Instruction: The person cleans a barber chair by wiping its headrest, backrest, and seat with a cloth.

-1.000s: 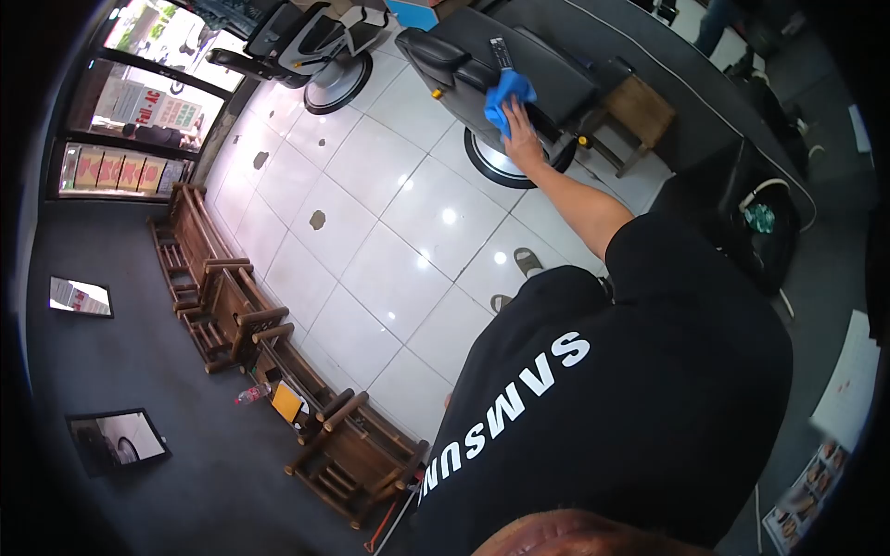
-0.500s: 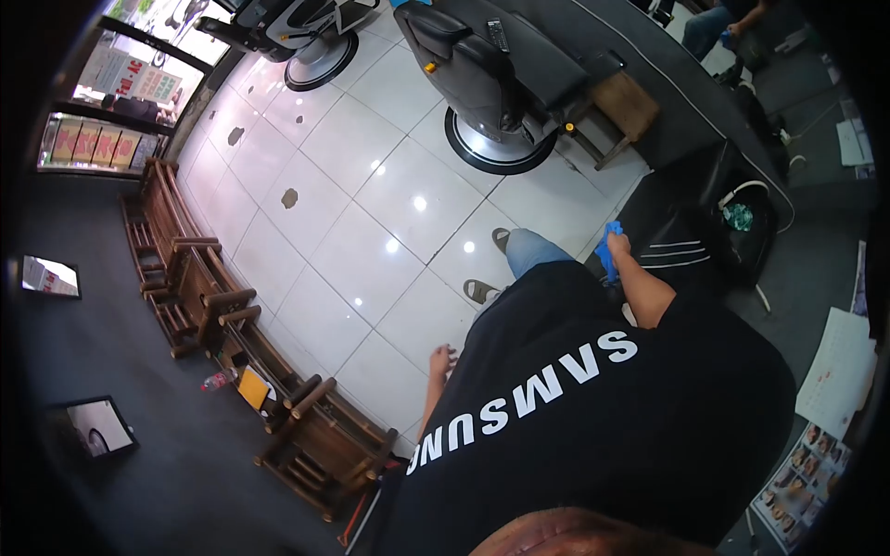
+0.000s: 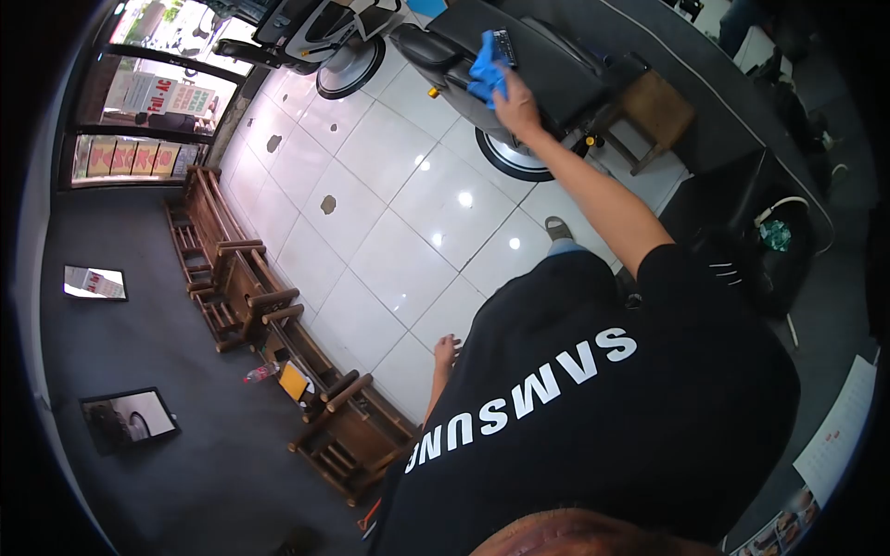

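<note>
Tiled floor (image 3: 389, 259) fills the centre of our head view, which we read as a dial with twelve at the top edge. The wearer's black shirt (image 3: 603, 454) spreads from four to six o'clock; a row of wooden seats (image 3: 264, 298) runs along the wall from nine round to seven. Near twelve to one we log the black padded chair (image 3: 552, 79) on its round base, a second barber chair (image 3: 311, 28) at eleven, and a small wooden stool (image 3: 660, 100) near two. The right hand (image 3: 517, 104) reaches over the near side of the padded chair, fingers closed on a bunched blue cloth (image 3: 486, 72). Most of the cloth sticks out past the fingertips, toward ten to eleven o'clock of the hand, with its lower end against the fingers; we cannot tell how much is tucked beneath the palm, nor whether it presses on the upholstery. We note the left hand (image 3: 447, 350) at six, just below centre, low beside the shirt, loosely curled and unclenched. Smallest: a dark remote (image 3: 503, 46) on the seat, just beside the cloth at its one o'clock, and a yellow knob (image 3: 433, 93) at the hand's nine.
</note>
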The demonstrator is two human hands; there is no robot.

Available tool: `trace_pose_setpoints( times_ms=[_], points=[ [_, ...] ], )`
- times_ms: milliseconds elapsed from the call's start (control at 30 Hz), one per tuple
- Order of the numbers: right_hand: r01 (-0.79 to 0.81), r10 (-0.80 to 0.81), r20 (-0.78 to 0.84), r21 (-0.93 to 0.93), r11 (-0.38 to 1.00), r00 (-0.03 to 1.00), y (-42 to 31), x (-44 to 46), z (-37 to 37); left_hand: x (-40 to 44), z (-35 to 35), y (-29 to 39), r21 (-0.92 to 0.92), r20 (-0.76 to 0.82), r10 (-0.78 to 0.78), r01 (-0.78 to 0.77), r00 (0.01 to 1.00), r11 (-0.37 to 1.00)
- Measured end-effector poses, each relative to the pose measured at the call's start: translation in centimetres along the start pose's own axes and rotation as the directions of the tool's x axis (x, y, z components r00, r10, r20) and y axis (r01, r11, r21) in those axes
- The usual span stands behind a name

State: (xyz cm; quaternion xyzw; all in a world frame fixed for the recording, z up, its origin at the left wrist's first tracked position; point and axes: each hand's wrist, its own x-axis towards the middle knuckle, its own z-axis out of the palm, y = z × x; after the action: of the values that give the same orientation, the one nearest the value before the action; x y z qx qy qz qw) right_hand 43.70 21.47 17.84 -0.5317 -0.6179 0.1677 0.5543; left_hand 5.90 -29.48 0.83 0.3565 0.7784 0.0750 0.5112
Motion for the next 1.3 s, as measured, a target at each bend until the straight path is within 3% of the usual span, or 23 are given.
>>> trace_pose_setpoints(
  times_ms=[33,100,167,200,233,300,400,500,600,633,733,833,900,967,1033,1067,1133,1233,1300],
  points=[
    [0.159,-0.162,-0.006,-0.156,0.975,0.987,-0.2,-1.5,0.8,0.2,1.1,-0.5,0.121,0.034,0.069,-0.073,0.997,0.99],
    [0.137,-0.148,-0.028,-0.245,0.96,0.989,-0.3,-4.9,0.6,0.9,3.2,-1.6,0.079,0.03,0.047,-0.049,0.998,0.996],
    [-0.097,0.093,-0.042,-0.088,0.991,0.995,3.1,-9.8,2.1,1.9,4.9,-2.2,0.048,0.019,0.032,-0.033,0.999,0.998],
    [-0.366,0.369,0.07,-0.051,0.929,0.927,5.6,-13.5,3.4,1.9,5.2,-2.1,0.04,0.012,0.026,-0.026,1.0,0.999],
    [-0.604,0.6,0.184,-0.045,0.796,0.778,7.8,-15.9,4.0,2.0,5.6,-1.8,0.038,0.007,0.024,-0.024,1.0,0.999],
    [-0.856,0.81,0.292,0.077,0.51,0.509,10.2,-16.0,3.1,2.3,6.2,-0.7,0.004,-0.02,0.021,-0.021,1.0,1.0],
    [-0.99,0.865,0.502,0.128,-0.06,0.012,13.1,-15.0,2.2,3.1,7.3,0.3,-0.073,-0.081,0.024,-0.03,0.996,0.997],
    [-0.834,0.932,0.335,0.547,-0.07,0.141,12.7,-11.3,3.9,3.5,8.5,2.8,-0.223,-0.163,-0.005,-0.033,0.987,0.974],
    [-0.438,0.898,0.432,0.825,-0.357,0.081,10.0,-5.2,4.6,0.3,8.4,10.5,-0.355,-0.178,-0.159,0.087,0.971,0.931],
    [-0.531,0.921,0.39,0.778,-0.336,-0.011,10.9,-4.1,5.4,-0.7,8.6,12.7,-0.371,-0.162,-0.219,0.146,0.962,0.917],
    [-0.74,0.949,0.224,0.595,-0.314,-0.223,12.6,-2.1,7.7,-3.4,9.7,16.2,-0.394,-0.184,-0.222,0.135,0.958,0.909],
    [-0.792,0.934,0.145,0.497,-0.353,-0.326,12.4,-1.4,7.7,-3.9,11.1,16.6,-0.478,-0.182,-0.302,0.184,0.936,0.859],
    [-0.776,0.927,0.174,0.508,-0.374,-0.333,12.8,-1.3,7.7,-4.8,12.2,17.1,-0.489,-0.152,-0.374,0.259,0.915,0.833],
    [-0.752,0.897,0.44,0.576,-0.322,-0.047,15.2,-2.9,7.2,-5.4,13.2,17.8,-0.445,-0.11,-0.419,0.332,0.901,0.831],
    [-0.675,0.73,0.647,0.641,-0.366,0.218,14.3,-4.8,3.8,-5.7,14.8,16.6,-0.503,-0.091,-0.432,0.333,0.897,0.798],
    [-0.72,0.754,0.644,0.582,-0.377,0.125,13.8,-4.7,2.6,-6.1,15.6,16.3,-0.536,-0.096,-0.436,0.322,0.895,0.78],
    [-0.744,0.765,0.641,0.538,-0.396,0.057,14.9,-4.5,3.0,-6.5,17.0,15.3,-0.542,-0.097,-0.421,0.307,0.902,0.783],
    [-0.779,0.801,0.596,0.473,-0.412,-0.062,19.7,-4.5,5.9,-5.4,19.3,11.1,-0.322,-0.102,-0.319,0.272,0.942,0.907],
    [-0.796,0.811,0.571,0.427,-0.429,-0.13,23.3,-5.1,7.3,-6.5,17.7,14.4,-0.401,-0.045,-0.399,0.349,0.916,0.847]
  ],
)
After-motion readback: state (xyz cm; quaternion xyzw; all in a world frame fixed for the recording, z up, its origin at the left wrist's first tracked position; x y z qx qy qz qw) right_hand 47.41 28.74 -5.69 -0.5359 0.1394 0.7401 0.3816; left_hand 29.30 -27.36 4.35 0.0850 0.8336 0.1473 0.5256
